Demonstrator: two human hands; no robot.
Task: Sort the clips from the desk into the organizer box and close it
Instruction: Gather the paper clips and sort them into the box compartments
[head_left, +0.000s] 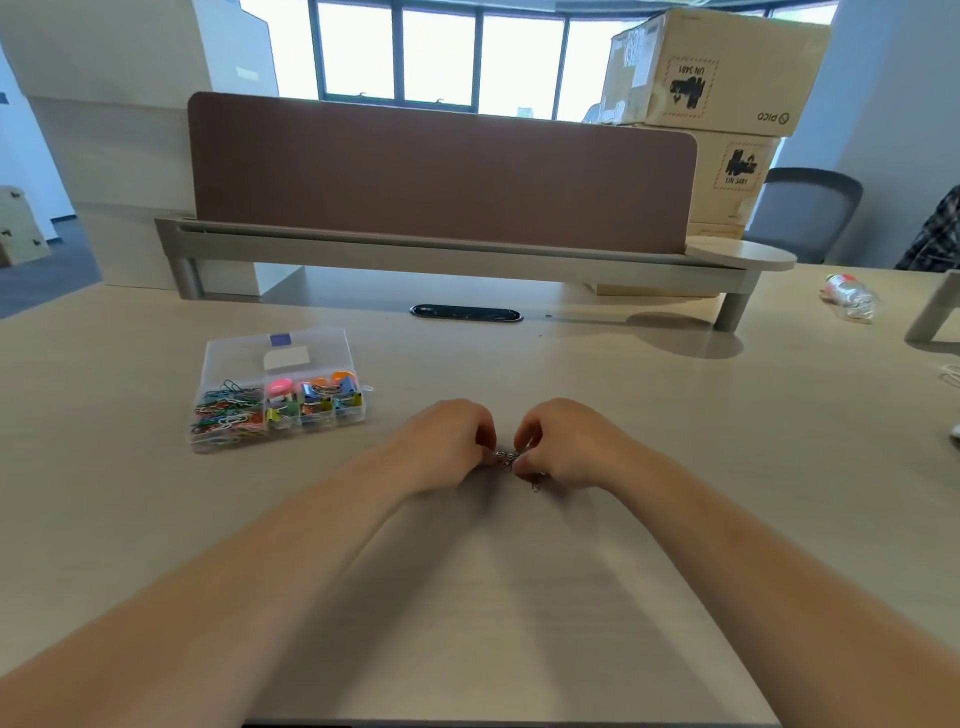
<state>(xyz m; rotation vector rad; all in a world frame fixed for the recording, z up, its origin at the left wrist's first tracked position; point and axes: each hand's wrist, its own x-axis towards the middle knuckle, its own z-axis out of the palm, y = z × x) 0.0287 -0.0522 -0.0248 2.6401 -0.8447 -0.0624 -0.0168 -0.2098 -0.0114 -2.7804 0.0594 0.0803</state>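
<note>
PICO, UN 3481 on cardboard boxes (727, 73)

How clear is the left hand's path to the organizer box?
Probably clear: only bare desk lies between the left hand and the organizer box, whose lid stands open. It and the right hand are pinching the clips, though.

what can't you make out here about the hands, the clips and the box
Head view only:
- The clips are tiny and mostly covered by the curled fingers of the left hand and right hand, so their count and type are unclear.
- The organizer box has small compartments whose contents are too small to tell apart, and no latch can be made out.
- The bottle is far off and its label is blurred.
</note>
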